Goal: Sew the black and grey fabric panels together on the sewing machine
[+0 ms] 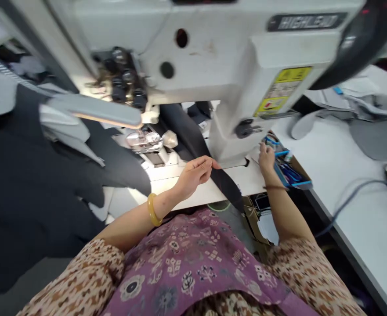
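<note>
1. I see the white sewing machine (pixel 219 57) across the top of my view.
2. Dark cloth (pixel 25 175) spreads out left of the machine.
3. The black strip (pixel 228 188) runs from beneath the machine's arm out past its front edge.
4. A blue-rimmed box (pixel 307 182) sits right of the machine's base.
5. My left hand (pixel 193 176) is in front of the machine, at the strip, fingers together; whether they pinch anything, I cannot tell.
6. My right hand (pixel 266 160) is beside the box; I cannot tell how its fingers stand.
</note>
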A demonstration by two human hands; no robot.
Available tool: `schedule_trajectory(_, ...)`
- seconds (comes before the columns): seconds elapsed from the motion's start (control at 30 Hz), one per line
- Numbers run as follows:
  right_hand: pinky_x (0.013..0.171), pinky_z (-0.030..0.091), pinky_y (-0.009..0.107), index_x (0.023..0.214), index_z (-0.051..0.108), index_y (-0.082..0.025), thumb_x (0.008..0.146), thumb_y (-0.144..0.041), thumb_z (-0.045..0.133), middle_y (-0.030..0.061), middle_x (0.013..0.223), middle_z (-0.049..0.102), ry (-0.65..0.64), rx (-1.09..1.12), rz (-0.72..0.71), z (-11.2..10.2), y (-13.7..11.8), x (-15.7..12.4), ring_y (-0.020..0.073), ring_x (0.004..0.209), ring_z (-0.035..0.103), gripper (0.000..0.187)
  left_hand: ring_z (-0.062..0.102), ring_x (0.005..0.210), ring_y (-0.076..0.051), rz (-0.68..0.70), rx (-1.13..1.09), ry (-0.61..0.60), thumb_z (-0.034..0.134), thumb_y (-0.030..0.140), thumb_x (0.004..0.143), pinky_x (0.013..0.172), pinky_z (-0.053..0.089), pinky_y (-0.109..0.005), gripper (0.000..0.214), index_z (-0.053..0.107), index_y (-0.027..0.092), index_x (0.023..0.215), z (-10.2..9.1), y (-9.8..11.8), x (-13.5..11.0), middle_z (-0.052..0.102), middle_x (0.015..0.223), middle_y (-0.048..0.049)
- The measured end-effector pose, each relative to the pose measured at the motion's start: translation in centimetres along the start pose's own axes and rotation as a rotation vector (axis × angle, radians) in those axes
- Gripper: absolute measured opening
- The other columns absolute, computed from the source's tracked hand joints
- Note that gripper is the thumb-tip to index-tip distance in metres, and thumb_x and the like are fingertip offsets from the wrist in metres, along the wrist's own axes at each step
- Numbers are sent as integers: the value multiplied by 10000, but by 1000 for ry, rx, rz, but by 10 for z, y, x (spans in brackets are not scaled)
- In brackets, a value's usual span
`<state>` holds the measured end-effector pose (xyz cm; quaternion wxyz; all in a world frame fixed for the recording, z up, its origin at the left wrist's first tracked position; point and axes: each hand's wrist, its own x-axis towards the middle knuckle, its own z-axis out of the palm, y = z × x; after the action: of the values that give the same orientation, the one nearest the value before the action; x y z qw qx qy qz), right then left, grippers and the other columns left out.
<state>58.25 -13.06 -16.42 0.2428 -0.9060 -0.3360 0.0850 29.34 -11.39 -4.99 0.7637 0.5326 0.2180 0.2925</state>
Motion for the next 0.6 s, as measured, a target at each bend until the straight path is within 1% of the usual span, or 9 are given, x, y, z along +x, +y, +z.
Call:
schedule_trajectory(0.07, 799, 427, 403, 1175, 417, 6, 878, -414, 253, 259, 1049, 553, 15, 13, -31, 11, 8, -36, 280, 938, 550, 540, 221, 372, -34, -88, -137, 155, 546, 344, 841, 410, 181, -178, 234, 584, 132, 749, -25, -11, -17, 305, 398, 93)
schedule_trajectory(0.17, 855, 411, 449, 1123, 462, -67, 783, -327, 357, 240, 1084, 542, -26, 21, -144, 22, 19, -77, 299, 999, 518, 441, 386, 393, -46, -194, -315, 380, 460, 232, 884, 454, 305, -161, 209, 568, 132, 736, -50, -17, -47, 417, 426, 61)
schedule_trajectory(0.27, 920, 360, 519, 1069, 506, -84, 740, -315, 404, 259, 1118, 527, 33, -26, -274, 15, 7, -102, 348, 1085, 471, 414, 574, 555, -68, -246, -489, 447, 434, 200, 904, 590, 409, -171, 218, 561, 132, 740, -58, -8, -75, 566, 560, 14)
schedule_trajectory(0.33, 937, 349, 530, 1084, 513, -70, 777, -348, 421, 263, 1117, 533, 177, -33, -449, 3, -19, -124, 355, 1091, 475, 425, 634, 676, -86, -244, -546, 447, 408, 202, 922, 647, 426, -182, 236, 564, 135, 759, -58, 0, -92, 628, 664, -4)
schedule_trajectory(0.4, 946, 366, 495, 1086, 532, -87, 844, -377, 413, 229, 1080, 566, 296, 28, -737, -9, -57, -159, 316, 1067, 511, 396, 654, 770, -98, -230, -557, 441, 383, 208, 936, 656, 425, -184, 253, 568, 138, 778, -57, 6, -109, 667, 769, -13)
schedule_trajectory(0.43, 951, 375, 469, 1086, 547, -112, 867, -385, 423, 200, 1077, 582, 289, 71, -924, -12, -77, -181, 290, 1066, 524, 371, 652, 782, -95, -221, -557, 438, 383, 208, 938, 651, 424, -181, 250, 570, 138, 788, -56, 7, -117, 673, 807, -14)
schedule_trajectory(0.5, 951, 395, 408, 1064, 588, -193, 879, -363, 465, 115, 1093, 616, 185, 88, -1277, -12, -118, -226, 242, 1103, 526, 280, 625, 700, -72, -223, -570, 443, 398, 199, 931, 613, 417, -170, 232, 574, 131, 796, -57, 8, -133, 658, 789, -9)
schedule_trajectory(0.53, 952, 393, 382, 1071, 602, -233, 883, -329, 478, 72, 1103, 629, 147, 75, -1410, -9, -135, -246, 216, 1107, 531, 245, 594, 627, -55, -230, -588, 461, 400, 190, 929, 579, 408, -161, 231, 572, 127, 789, -58, 8, -141, 635, 739, -2)
schedule_trajectory(0.6, 976, 370, 355, 1076, 617, -278, 889, -255, 488, 17, 1095, 649, 105, 71, -1542, 2, -163, -277, 178, 1102, 541, 229, 503, 497, -27, -243, -634, 490, 383, 175, 929, 504, 375, -144, 245, 557, 123, 765, -64, 9, -153, 558, 630, 22)
